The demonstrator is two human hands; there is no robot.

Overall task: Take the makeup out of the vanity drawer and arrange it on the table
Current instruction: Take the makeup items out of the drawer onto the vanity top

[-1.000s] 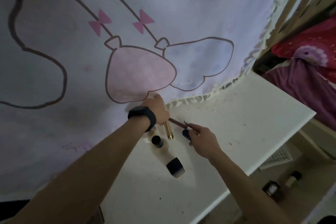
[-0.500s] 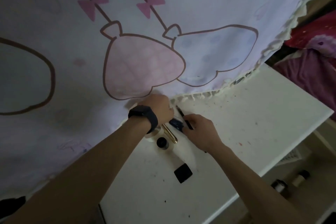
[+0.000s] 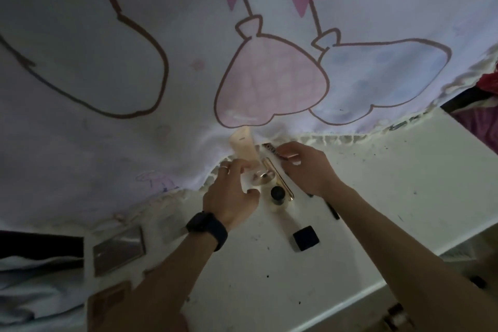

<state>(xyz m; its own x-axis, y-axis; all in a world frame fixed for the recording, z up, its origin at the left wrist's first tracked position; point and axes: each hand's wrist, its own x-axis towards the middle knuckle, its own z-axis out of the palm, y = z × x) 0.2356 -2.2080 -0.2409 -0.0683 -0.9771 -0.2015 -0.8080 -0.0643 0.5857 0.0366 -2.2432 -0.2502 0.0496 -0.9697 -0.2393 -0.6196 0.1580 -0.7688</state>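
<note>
While our left hand (image 3: 231,197) grips the lower part of a peach tube (image 3: 242,147), fingers and thumb curled round it, the tube stands upright with its clear cap downward at the far edge of the table (image 3: 404,210). It is just in front of the printed cloth (image 3: 134,35) that hangs there. We cannot tell whether the cap touches the tabletop. A dark watch (image 3: 207,229) sits on that wrist.

Our right hand (image 3: 307,170) is just beside the tube, also at the far edge. Its thumb and fingers are pinched together on the rose-gold end of a wand (image 3: 280,153), whose bristled tip points towards the tube.

Between our two hands a gold stick (image 3: 277,178) lies on the table, running from the far edge towards the near one. A small bottle (image 3: 277,194) with a black cap stands just beside the stick's near end, close to our left thumb. A black pencil (image 3: 332,210) lies by our right wrist, partly hidden under it. A black square compact (image 3: 305,238) lies further towards the near edge, apart from the rest.

Towards the left edge, near the cloth's hem, lies a silvery mirror (image 3: 118,250). A brown palette (image 3: 110,302) lies closer to us, partly covered by our left forearm.
</note>
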